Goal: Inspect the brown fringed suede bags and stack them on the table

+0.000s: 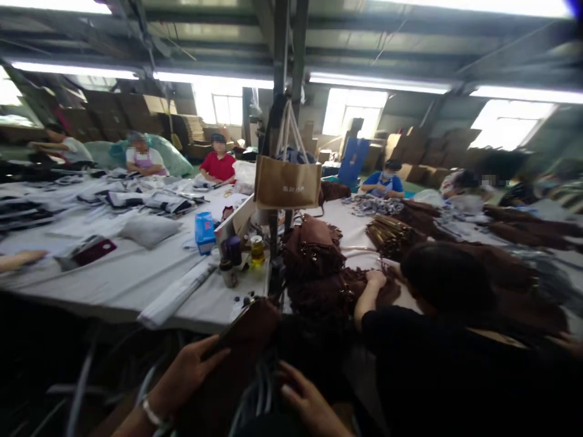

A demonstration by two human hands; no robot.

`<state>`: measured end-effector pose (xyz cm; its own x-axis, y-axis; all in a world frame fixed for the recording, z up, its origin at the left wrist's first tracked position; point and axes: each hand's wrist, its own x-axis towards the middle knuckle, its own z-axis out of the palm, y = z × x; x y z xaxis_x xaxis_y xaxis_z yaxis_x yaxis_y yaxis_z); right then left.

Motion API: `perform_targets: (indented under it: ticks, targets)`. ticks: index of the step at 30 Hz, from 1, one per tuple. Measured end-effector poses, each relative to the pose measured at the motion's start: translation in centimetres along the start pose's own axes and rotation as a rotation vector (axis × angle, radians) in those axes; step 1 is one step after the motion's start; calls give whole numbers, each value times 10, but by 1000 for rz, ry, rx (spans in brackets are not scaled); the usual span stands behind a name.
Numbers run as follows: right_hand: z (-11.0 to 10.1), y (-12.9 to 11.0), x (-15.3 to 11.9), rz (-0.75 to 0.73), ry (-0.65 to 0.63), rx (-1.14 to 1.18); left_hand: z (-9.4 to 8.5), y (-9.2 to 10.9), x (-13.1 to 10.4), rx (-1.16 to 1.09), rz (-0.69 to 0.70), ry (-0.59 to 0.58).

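My left hand (pixel 189 367), with a light bracelet at the wrist, grips the side of a brown leather-like bag (pixel 255 331) below the table's edge. Its thumb lies across the front, and the lower part is lost in shadow. My right hand (pixel 310 397) is close to the right side of the bag, beside several thin grey strips (pixel 262 388). Its fingers are stretched out and apart, with no object visible in them. More brown bags (pixel 314 261) are piled on the table just beyond.
A co-worker in black (pixel 437 352) leans over the table at right, one hand on the brown pile. A post with a hanging tan bag (pixel 288 185) rises ahead. A white roll (pixel 177 291), blue box (pixel 204 232) and yellow jar (pixel 257 250) lie left of it.
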<state>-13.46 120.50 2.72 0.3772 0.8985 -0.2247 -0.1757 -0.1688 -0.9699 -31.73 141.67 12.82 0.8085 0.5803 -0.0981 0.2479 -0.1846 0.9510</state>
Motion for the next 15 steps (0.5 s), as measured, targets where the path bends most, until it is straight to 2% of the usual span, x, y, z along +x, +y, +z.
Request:
perform_targets:
  ticks: [3, 5, 7, 9, 11, 13, 15]
  targets:
    - [-17, -11, 13, 80, 47, 115, -15, 2, 11, -186, -62, -49]
    - [-23, -18, 29, 136, 27, 342, -20, 3, 19, -296, -115, -82]
    - [-17, -27, 47, 146, -9, 579, -20, 3, 29, -362, -143, -106]
    - [-6, -38, 64, 105, 7, 724, -16, 1, 41, -394, -145, -123]
    - [2, -51, 74, 34, 77, 768, -10, -1, 54, -403, -137, -106]
    - [1, -63, 76, -36, 115, 767, -5, -1, 67, -380, -141, -65]
    - [-10, -68, 68, -58, 68, 768, -1, 3, 76, -308, -148, -39]
